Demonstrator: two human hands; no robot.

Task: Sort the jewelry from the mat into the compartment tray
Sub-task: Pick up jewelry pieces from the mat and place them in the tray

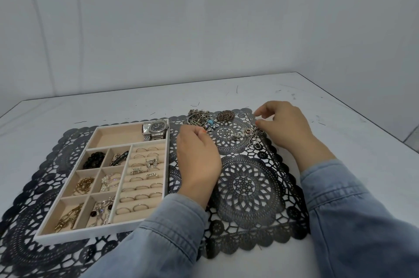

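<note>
On the mat (249, 187), far edge, 3 lots (chain heap (199, 116), bronze brooch (225, 115), silver flower piece (252, 136)) await the tray (169, 164); my right hand (288, 128) hovers over the last, thumb and forefinger parted to pick; left hand (197, 157) curled, contents hidden.

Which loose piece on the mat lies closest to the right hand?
The silver flower-shaped piece, directly beside the right hand; the round bronze brooch and the tangled silver pile lie farther left.
</note>
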